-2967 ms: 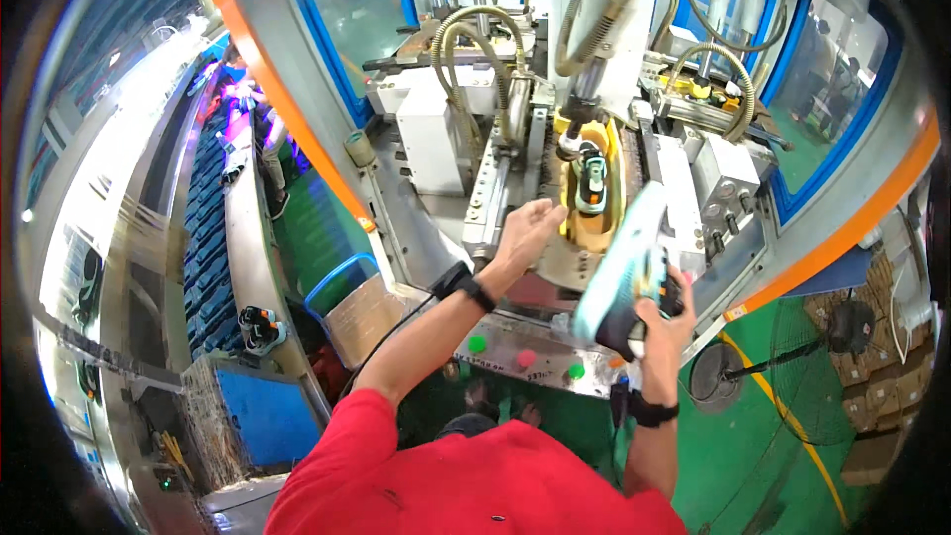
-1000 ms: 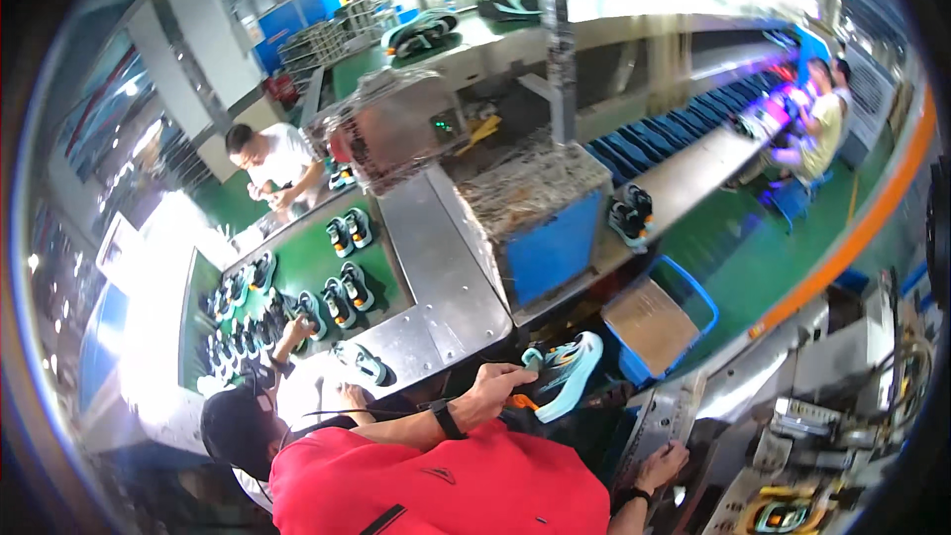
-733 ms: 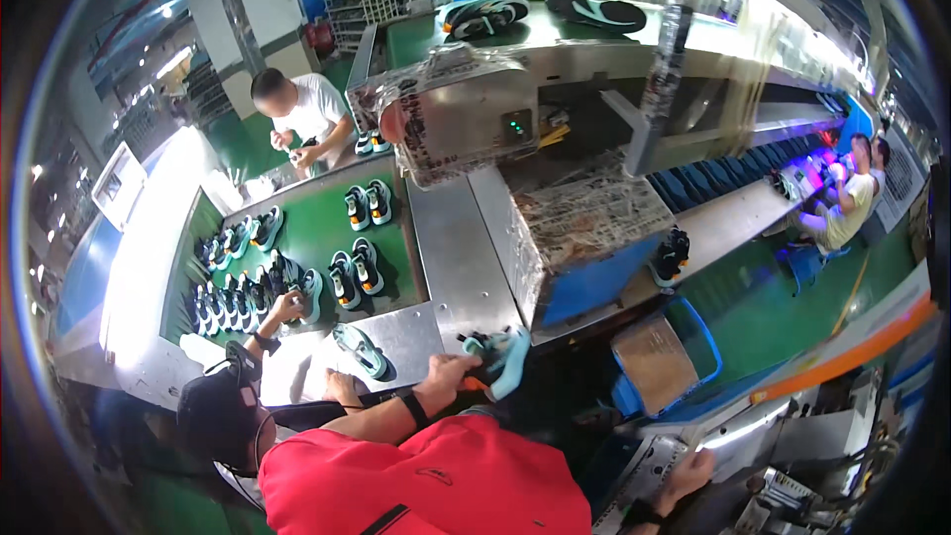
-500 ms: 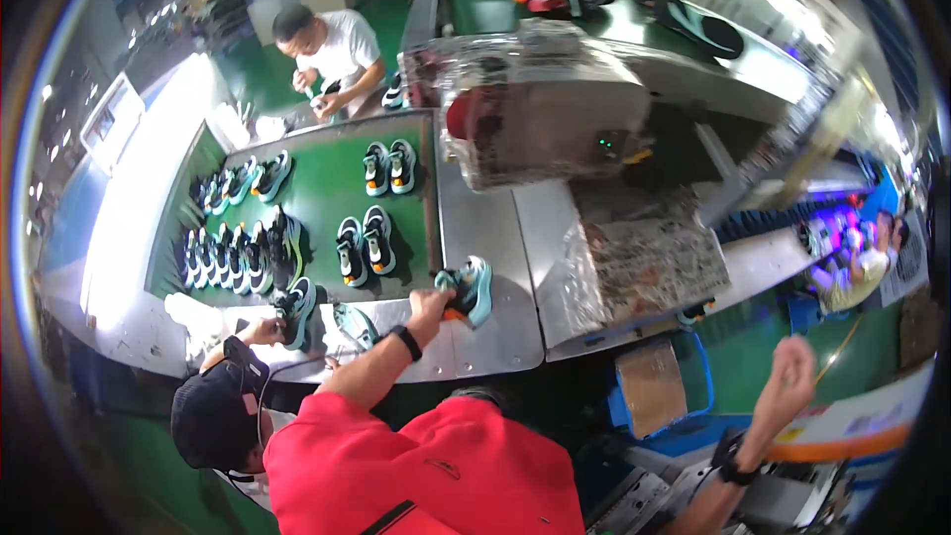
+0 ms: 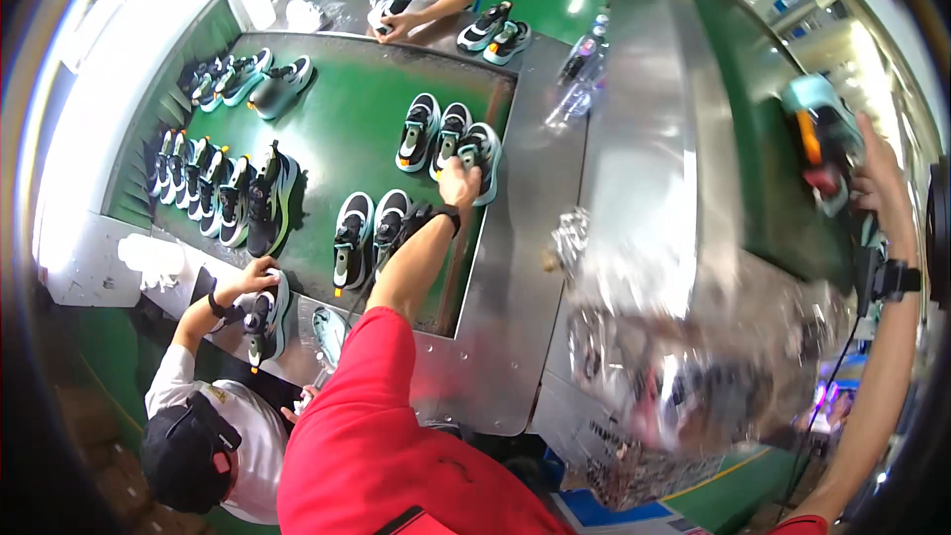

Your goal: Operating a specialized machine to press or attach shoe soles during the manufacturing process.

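Head view: the left hand, which half a second ago carried a shoe over the steel edge, now sets it on the green belt beside a pair, fingers still gripping its heel. The right hand, empty then, now clutches another shoe, so one is delivered and another picked.

blur: metal machine smeared | shoe at right hand blurred | grip unclear
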Action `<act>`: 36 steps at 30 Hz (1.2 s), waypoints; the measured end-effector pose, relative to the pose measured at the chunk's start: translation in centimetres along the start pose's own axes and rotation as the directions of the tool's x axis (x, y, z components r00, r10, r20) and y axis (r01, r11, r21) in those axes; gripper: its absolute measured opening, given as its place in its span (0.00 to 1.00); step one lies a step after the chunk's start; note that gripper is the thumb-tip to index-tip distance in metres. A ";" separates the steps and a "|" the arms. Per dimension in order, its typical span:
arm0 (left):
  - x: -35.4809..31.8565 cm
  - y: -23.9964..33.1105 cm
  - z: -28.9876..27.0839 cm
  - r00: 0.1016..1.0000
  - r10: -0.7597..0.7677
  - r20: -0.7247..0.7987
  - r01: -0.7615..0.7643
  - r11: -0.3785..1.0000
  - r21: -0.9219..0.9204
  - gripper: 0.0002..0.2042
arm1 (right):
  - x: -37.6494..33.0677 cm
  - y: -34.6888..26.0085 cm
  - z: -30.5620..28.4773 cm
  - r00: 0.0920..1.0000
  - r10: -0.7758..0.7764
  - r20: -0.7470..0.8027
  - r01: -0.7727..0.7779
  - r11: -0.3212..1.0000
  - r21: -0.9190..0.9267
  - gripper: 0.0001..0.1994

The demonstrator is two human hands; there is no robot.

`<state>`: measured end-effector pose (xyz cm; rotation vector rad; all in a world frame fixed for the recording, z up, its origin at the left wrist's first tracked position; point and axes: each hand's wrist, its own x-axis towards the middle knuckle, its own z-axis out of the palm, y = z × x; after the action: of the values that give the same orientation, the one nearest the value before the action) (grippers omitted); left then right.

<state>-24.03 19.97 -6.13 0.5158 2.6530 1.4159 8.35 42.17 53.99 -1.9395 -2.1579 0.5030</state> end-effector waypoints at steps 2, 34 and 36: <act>1.8 -0.1 1.8 0.997 0.001 0.073 -0.007 0.997 0.079 0.16 | 4.2 -1.9 0.5 0.994 -0.031 0.108 0.031 1.000 0.005 0.40; -46.9 33.2 -18.9 0.099 0.985 0.141 -0.146 0.154 -0.977 0.26 | -44.1 23.8 -0.5 0.215 -0.656 -0.723 0.318 0.747 -0.583 0.61; -53.9 29.5 -19.0 0.037 0.962 0.269 0.127 0.263 -0.956 0.29 | -50.3 26.7 0.9 0.356 -0.512 -0.782 0.189 0.859 -0.476 0.56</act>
<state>29.54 2.06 24.62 1.6775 0.4098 1.4507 38.73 -5.53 47.06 -1.2061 -1.7888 -0.8601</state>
